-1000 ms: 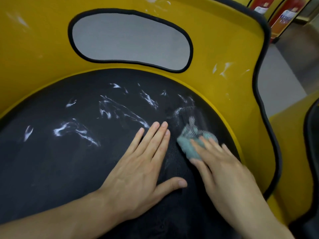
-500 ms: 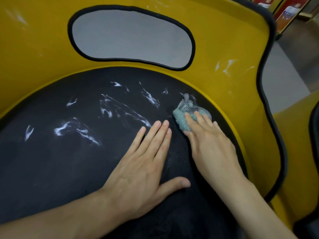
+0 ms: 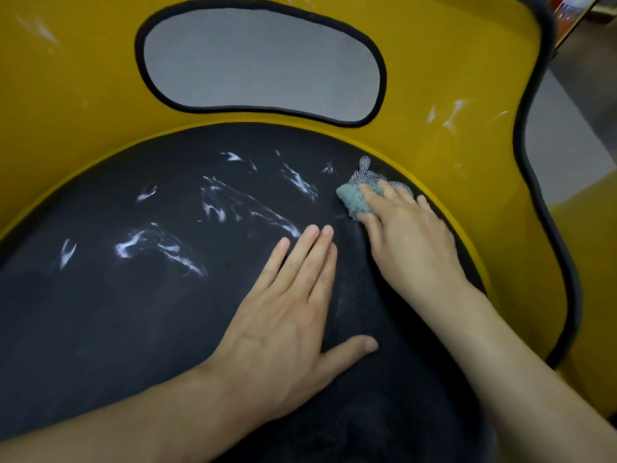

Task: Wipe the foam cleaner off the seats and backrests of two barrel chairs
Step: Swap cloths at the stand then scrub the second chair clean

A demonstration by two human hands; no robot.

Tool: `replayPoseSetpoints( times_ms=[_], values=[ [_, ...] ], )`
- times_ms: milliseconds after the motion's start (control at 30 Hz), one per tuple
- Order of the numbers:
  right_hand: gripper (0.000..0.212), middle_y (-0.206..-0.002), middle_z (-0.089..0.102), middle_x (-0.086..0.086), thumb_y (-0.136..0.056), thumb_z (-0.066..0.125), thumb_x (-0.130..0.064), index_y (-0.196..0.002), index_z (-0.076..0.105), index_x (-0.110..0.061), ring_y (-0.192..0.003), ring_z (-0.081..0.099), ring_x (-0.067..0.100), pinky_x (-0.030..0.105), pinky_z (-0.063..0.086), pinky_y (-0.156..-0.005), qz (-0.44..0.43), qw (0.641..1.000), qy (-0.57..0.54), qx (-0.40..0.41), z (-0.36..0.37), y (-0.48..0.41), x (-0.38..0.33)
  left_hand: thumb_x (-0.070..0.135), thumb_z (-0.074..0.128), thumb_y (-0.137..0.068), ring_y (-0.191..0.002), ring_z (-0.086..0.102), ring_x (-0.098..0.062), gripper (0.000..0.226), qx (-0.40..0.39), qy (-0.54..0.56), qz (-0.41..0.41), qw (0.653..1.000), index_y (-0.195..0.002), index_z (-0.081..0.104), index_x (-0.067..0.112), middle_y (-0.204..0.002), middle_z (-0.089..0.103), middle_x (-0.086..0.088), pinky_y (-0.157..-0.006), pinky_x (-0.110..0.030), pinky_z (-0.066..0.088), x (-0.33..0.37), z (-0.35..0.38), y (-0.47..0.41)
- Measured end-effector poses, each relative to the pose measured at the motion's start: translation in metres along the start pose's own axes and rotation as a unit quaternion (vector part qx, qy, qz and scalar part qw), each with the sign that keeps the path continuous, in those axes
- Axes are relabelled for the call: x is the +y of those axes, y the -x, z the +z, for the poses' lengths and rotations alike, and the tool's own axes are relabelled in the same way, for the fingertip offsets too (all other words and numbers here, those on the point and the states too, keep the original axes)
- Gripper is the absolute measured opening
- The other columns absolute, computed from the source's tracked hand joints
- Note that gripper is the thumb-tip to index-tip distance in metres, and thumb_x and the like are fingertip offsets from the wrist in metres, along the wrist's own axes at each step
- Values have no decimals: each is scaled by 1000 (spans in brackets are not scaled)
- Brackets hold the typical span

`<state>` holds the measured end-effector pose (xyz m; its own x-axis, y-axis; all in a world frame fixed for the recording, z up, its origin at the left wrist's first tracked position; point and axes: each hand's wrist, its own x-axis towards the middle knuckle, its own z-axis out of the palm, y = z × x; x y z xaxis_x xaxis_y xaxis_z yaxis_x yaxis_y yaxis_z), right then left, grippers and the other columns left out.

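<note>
Right hand (image 3: pixel 410 238) is travelling up-frame. Over the last 1 s it is pushing the teal cloth (image 3: pixel 354 198) from right of centre to the upper-right curve of the black seat (image 3: pixel 100 329), now just beside the yellow rim. The smear that was sitting there is gone, so that patch is reading clean.

Right grip: fingers are lying fairly straight on top of the cloth and pressing it down, not wrapped round it. A mesh corner is poking out ahead of them.

Left hand (image 3: pixel 287 312) is staying put at centre frame, flat on the seat, grip apart and holding nothing, just bracing.

For the task, only the right strip of seat 1 is getting done. Foam streaks (image 3: pixel 213 208) are still lying untouched across the centre and left of the seat, the nearest just ahead of the left fingertips. The backrest (image 3: pixel 100 95) is still showing white flecks (image 3: pixel 449 115) at right of frame and upper left.

I'm judging progress as early, and the next strokes are probably needing to sweep left. What is likely the 2nd chair (image 3: pixel 591 279) is barely showing at the right edge.
</note>
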<state>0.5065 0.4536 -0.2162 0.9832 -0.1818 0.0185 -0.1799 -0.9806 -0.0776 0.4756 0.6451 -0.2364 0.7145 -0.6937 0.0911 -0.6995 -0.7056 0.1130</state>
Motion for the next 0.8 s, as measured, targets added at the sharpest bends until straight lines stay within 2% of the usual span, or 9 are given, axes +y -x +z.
replayPoseSetpoints(
  times_ms=[67, 167, 233, 333, 467, 567, 633, 733, 800],
  values=[
    [49, -156, 42, 6, -105, 41, -34, -153, 41, -20, -145, 38, 23, 43, 26, -120, -3, 1000, 3, 3, -3, 9, 1, 78, 28, -96, -157, 8, -25, 99, -8, -11, 4, 1000, -157, 27, -1, -169, 16, -14, -121, -44, 11, 0, -4, 6],
    [49, -144, 57, 9, -100, 44, -33, -145, 53, -16, -133, 54, 26, 47, 42, -112, -20, 1000, 15, 5, -11, 64, 7, 77, 30, -96, -155, 20, -30, 98, -17, -19, 15, 1000, -152, 36, -3, -165, 25, -17, -117, -46, 19, 4, -2, 26],
    [53, -138, 62, 9, -96, 39, -36, -140, 58, -15, -127, 60, 26, 49, 48, -105, -22, 999, 21, -19, -12, 97, 9, 79, 28, -95, -152, 26, -31, 99, -15, -21, 22, 999, -151, 40, -3, -164, 29, -18, -115, -47, 23, 4, 4, 36],
    [57, -138, 62, 10, -94, 35, -39, -139, 59, -15, -128, 59, 29, 50, 46, -106, -26, 999, 20, -4, -3, 93, 9, 81, 27, -94, -151, 28, -31, 102, -2, -25, 24, 999, -150, 41, -3, -163, 31, -18, -115, -47, 24, 2, 10, 37],
    [52, -154, 45, 6, -103, 35, -38, -152, 42, -22, -142, 41, 26, 42, 32, -117, -17, 1000, 19, 9, -2, 15, -2, 85, 29, -89, -150, 34, -30, 105, 6, -17, 34, 999, -150, 44, 0, -161, 37, -15, -114, -45, 25, -1, 8, 28],
    [49, -157, 41, 1, -107, 38, -39, -154, 40, -26, -139, 42, 23, 38, 35, -112, 6, 1000, 2, 16, -6, -30, -7, 82, 40, -88, -139, 49, -29, 94, 30, -11, 55, 998, -145, 56, 8, -152, 51, -9, -110, -41, 31, -16, 3, 26],
    [47, -154, 46, -2, -106, 41, -39, -151, 44, -26, -137, 47, 21, 37, 37, -111, 0, 1000, 10, 24, -7, -21, -4, 77, 47, -86, -131, 52, -26, 87, 63, 1, 61, 996, -141, 61, 11, -147, 57, -6, -108, -39, 34, -21, 3, 29],
    [41, -138, 62, 2, -100, 50, -33, -139, 60, -21, -124, 61, 21, 39, 46, -105, -31, 998, 25, 45, -8, 38, -1, 76, 50, -84, -130, 50, -26, 89, 76, 2, 36, 996, -141, 60, 9, -146, 57, -6, -108, -39, 33, -18, 7, 26],
    [46, -134, 65, 4, -99, 42, -35, -136, 63, -19, -122, 63, 21, 43, 49, -102, -41, 997, 37, 45, -1, 76, 3, 80, 46, -83, -128, 49, -28, 94, 59, -1, 20, 998, -142, 59, 7, -144, 57, -6, -105, -41, 32, -12, 6, 15]
  ],
)
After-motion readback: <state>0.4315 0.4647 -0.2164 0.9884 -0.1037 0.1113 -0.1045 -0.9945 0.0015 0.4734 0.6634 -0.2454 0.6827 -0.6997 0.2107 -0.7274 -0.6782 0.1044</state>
